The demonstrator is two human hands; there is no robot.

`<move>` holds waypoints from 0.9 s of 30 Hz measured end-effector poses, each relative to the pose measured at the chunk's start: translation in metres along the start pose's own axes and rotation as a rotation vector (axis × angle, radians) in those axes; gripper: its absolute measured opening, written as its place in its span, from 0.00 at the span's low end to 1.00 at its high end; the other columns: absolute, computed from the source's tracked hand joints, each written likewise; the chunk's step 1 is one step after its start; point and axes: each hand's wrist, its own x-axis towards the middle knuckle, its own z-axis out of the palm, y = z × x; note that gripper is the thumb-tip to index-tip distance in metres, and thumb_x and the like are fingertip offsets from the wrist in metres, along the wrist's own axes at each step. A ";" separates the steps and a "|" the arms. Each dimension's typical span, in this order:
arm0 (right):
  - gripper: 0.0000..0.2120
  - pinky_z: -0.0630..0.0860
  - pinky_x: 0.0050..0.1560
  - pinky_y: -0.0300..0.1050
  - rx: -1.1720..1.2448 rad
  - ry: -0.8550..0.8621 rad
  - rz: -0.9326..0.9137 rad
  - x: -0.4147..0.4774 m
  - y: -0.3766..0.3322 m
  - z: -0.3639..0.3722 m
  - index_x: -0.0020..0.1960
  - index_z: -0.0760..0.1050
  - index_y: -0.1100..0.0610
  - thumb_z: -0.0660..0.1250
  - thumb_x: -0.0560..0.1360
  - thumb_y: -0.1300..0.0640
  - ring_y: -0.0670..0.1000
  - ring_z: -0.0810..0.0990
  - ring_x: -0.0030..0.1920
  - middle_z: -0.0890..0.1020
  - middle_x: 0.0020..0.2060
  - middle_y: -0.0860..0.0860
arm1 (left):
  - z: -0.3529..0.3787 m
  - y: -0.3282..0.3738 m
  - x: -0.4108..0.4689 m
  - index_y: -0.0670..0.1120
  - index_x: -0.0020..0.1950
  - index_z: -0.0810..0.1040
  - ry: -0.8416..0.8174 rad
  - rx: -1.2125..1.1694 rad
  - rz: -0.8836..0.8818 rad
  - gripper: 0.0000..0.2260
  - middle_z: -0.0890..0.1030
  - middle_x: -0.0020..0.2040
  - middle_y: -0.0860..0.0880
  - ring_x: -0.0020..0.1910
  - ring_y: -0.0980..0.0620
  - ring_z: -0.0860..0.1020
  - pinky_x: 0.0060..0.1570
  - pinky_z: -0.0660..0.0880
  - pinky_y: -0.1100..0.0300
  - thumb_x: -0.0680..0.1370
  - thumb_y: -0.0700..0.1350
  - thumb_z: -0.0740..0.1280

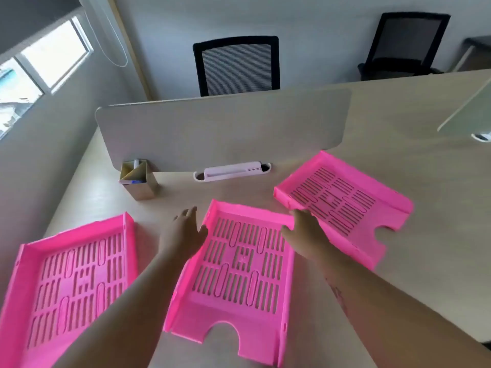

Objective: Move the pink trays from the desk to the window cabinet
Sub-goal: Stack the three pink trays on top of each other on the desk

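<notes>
Three pink slotted trays lie flat on the beige desk (414, 261). The left tray (69, 282) is near the desk's left edge, the middle tray (236, 277) is in front of me, and the right tray (342, 200) lies angled at the back right. My left hand (183, 229) is at the middle tray's far left corner, fingers spread, thumb touching the left wall. At the same tray's far right corner is my right hand (305, 232), fingers apart, between the middle and right trays. Neither hand is closed around a tray.
A grey divider panel (223, 128) stands across the back of the desk. A pen holder (138, 179) and a white cable slot (232, 170) sit at its foot. Two black mesh chairs (236, 65) stand beyond. A window (39, 65) is at the upper left.
</notes>
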 end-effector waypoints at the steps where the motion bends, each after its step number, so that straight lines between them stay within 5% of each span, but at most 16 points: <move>1: 0.22 0.82 0.48 0.56 -0.004 -0.003 0.043 -0.006 0.006 0.009 0.68 0.70 0.62 0.65 0.76 0.56 0.58 0.81 0.50 0.77 0.56 0.59 | 0.005 -0.005 -0.005 0.44 0.77 0.63 -0.024 0.006 -0.035 0.28 0.71 0.72 0.43 0.69 0.41 0.72 0.59 0.75 0.45 0.78 0.51 0.62; 6: 0.33 0.80 0.55 0.51 0.164 -0.054 0.328 -0.043 0.023 0.047 0.78 0.54 0.61 0.65 0.78 0.58 0.60 0.79 0.60 0.66 0.71 0.61 | 0.040 -0.031 -0.028 0.44 0.74 0.68 -0.126 -0.098 -0.143 0.24 0.78 0.66 0.40 0.61 0.40 0.79 0.57 0.77 0.47 0.78 0.48 0.62; 9: 0.32 0.80 0.54 0.51 0.251 -0.100 0.385 -0.057 0.021 0.067 0.80 0.51 0.59 0.60 0.79 0.63 0.61 0.78 0.62 0.66 0.74 0.60 | 0.050 -0.038 -0.033 0.42 0.53 0.79 -0.107 -0.162 -0.214 0.11 0.84 0.49 0.38 0.44 0.40 0.82 0.44 0.79 0.50 0.78 0.44 0.60; 11: 0.33 0.81 0.53 0.52 0.257 -0.091 0.396 -0.060 0.019 0.077 0.81 0.48 0.57 0.58 0.79 0.65 0.61 0.80 0.61 0.69 0.74 0.60 | 0.054 -0.041 -0.037 0.42 0.38 0.74 -0.094 -0.149 -0.251 0.12 0.81 0.37 0.40 0.35 0.41 0.79 0.38 0.77 0.52 0.79 0.44 0.58; 16: 0.30 0.79 0.54 0.53 0.146 -0.069 0.369 -0.031 0.005 0.073 0.81 0.50 0.55 0.55 0.81 0.65 0.62 0.79 0.61 0.73 0.70 0.61 | 0.055 -0.048 -0.045 0.43 0.30 0.70 -0.050 -0.217 -0.321 0.16 0.75 0.28 0.45 0.27 0.46 0.72 0.29 0.67 0.59 0.78 0.42 0.58; 24: 0.30 0.81 0.47 0.53 0.114 -0.032 0.305 0.016 0.002 0.072 0.80 0.54 0.53 0.54 0.80 0.66 0.56 0.81 0.47 0.78 0.65 0.61 | 0.066 -0.044 -0.043 0.37 0.36 0.75 -0.010 -0.324 -0.399 0.13 0.76 0.31 0.44 0.29 0.45 0.72 0.29 0.69 0.57 0.77 0.41 0.59; 27: 0.29 0.80 0.51 0.52 0.166 -0.077 0.265 0.017 0.005 0.068 0.80 0.54 0.55 0.56 0.81 0.63 0.59 0.82 0.53 0.75 0.68 0.61 | 0.063 -0.039 -0.044 0.40 0.51 0.79 0.010 -0.360 -0.433 0.11 0.83 0.46 0.41 0.41 0.42 0.80 0.37 0.74 0.53 0.78 0.45 0.61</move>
